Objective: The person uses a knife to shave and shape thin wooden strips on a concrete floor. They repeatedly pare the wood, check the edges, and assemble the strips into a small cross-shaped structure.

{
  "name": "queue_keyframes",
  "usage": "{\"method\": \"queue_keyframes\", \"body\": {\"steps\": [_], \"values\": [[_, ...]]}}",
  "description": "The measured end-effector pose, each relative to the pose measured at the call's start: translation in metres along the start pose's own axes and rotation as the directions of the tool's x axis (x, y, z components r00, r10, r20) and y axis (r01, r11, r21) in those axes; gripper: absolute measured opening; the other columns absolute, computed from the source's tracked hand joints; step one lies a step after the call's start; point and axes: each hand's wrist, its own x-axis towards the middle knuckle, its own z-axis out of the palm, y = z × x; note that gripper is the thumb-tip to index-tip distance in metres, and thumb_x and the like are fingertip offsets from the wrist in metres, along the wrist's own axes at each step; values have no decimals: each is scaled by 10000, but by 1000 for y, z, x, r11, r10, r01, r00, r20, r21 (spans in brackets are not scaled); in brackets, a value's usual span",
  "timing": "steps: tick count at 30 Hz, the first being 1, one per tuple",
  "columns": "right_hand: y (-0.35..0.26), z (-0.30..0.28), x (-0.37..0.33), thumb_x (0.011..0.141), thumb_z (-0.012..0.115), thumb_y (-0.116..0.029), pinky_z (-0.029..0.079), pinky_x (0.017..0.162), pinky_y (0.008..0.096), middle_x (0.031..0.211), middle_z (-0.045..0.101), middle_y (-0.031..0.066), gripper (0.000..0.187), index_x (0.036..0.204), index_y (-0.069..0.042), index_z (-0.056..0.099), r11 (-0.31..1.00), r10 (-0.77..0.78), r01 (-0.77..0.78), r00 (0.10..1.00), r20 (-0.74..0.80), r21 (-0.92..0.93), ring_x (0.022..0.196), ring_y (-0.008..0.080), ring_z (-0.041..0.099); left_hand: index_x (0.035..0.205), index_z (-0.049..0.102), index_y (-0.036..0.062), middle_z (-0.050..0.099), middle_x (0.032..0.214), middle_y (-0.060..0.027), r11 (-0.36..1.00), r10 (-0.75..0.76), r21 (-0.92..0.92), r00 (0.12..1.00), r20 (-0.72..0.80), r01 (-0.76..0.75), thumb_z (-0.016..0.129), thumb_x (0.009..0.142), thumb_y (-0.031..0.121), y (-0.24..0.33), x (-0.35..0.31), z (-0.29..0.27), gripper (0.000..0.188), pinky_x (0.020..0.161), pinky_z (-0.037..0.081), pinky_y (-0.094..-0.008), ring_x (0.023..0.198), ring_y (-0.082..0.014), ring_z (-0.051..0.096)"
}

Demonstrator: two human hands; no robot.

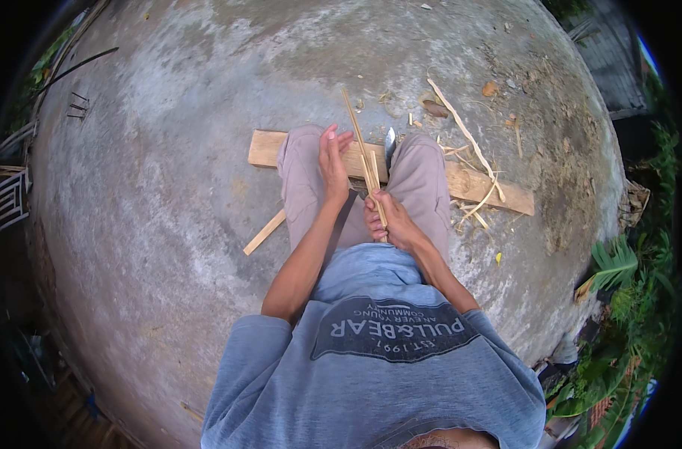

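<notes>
Between my knees, my right hand (392,219) is wrapped round a small bundle of thin split wooden sticks (371,176). Their ends fan slightly apart, and one is much longer and points away from me. To the left of the bundle, my left hand (334,163) is raised with its fingers stretched out, holding nothing. Past the sticks, a knife blade (390,143) lies by my right knee, over a wooden plank (493,187). My leg hides the knife's handle, if any shows there. The plank runs crosswise under or behind my legs, which cover parts of it.
A long peeled strip (464,131) and several shavings (472,212) lie on and around the plank's right end. Another flat wood piece (265,232) lies left of my leg on the concrete floor (154,187). Green plants (633,292) border the right side.
</notes>
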Motion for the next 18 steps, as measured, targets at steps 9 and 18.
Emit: {"method": "queue_keyframes", "body": {"steps": [9, 18], "values": [[0, 6, -2, 1069, 403, -362, 271, 463, 222, 730, 351, -47, 289, 883, -142, 426, 997, -18, 17, 1000, -2, -74, 580, 58, 311, 1347, 511, -17, 703, 1080, -217, 859, -401, -231, 882, 248, 456, 461, 1061, 541, -5, 1, -8, 629, 963, 502, -392, 1091, -292, 666], [-1, 5, 1, 1066, 403, -350, 275, 472, 226, 730, 351, -41, 282, 880, -139, 415, 989, -64, 67, 997, 32, -130, 585, 63, 313, 1274, 558, -13, 729, 972, -182, 886, -388, -157, 883, 264, 436, 581, 1022, 514, 7, 22, 1, 585, 948, 489, -392, 961, -258, 675]]}}
